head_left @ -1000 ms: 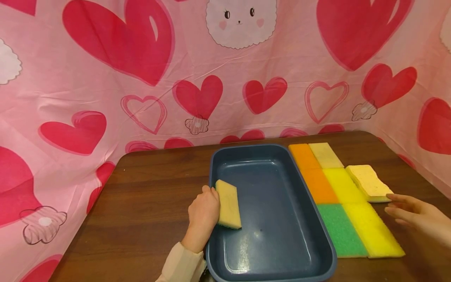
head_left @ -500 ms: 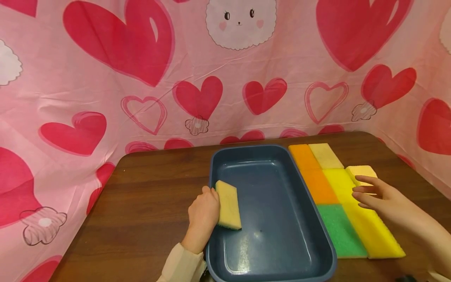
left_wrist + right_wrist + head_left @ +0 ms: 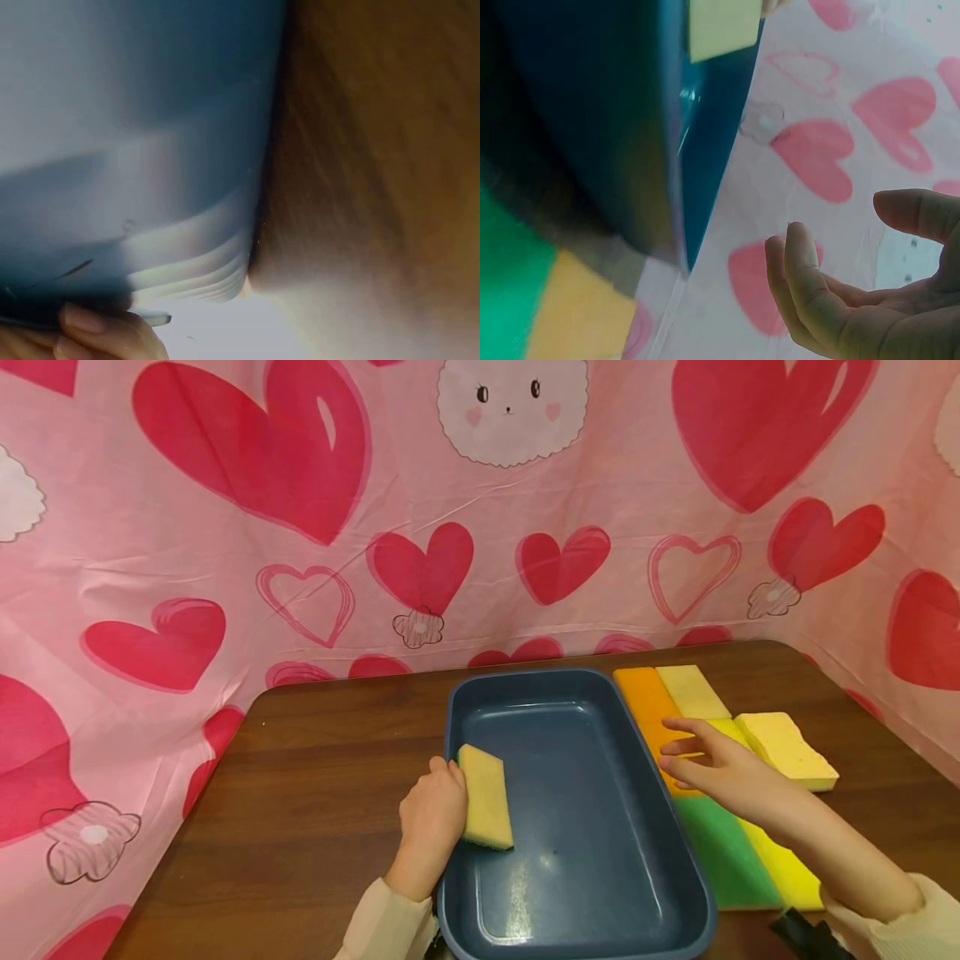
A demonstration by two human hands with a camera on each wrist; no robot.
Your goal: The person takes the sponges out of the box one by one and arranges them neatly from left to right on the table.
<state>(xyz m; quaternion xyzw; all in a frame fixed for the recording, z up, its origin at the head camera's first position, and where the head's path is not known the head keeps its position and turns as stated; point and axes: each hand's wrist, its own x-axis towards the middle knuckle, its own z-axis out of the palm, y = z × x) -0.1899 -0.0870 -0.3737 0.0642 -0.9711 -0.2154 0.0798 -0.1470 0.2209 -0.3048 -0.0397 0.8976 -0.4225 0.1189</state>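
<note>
My left hand (image 3: pixel 433 808) grips a pale yellow sponge (image 3: pixel 486 795) at the left rim of a dark blue rectangular tray (image 3: pixel 577 843). The sponge leans over the tray's inside, its underside edge greenish. In the left wrist view, fingertips (image 3: pixel 94 326) curl by the tray's rim; the sponge is hidden there. My right hand (image 3: pixel 712 760) hovers over the orange sponges (image 3: pixel 643 689), fingers spread and holding nothing. The right wrist view also shows this hand (image 3: pixel 870 300) with thumb and fingers apart.
Right of the tray lie a green sponge (image 3: pixel 723 852), yellow sponges (image 3: pixel 787 864) and a cream one (image 3: pixel 693 692) edge to edge. A thicker pale yellow sponge (image 3: pixel 787 747) sits at their right. Behind the brown table (image 3: pixel 315 827) hangs a pink heart-print cloth (image 3: pixel 420 477).
My right hand has moved left from the thick pale yellow sponge at the far right to above the orange sponges. The left hand and its sponge have stayed put.
</note>
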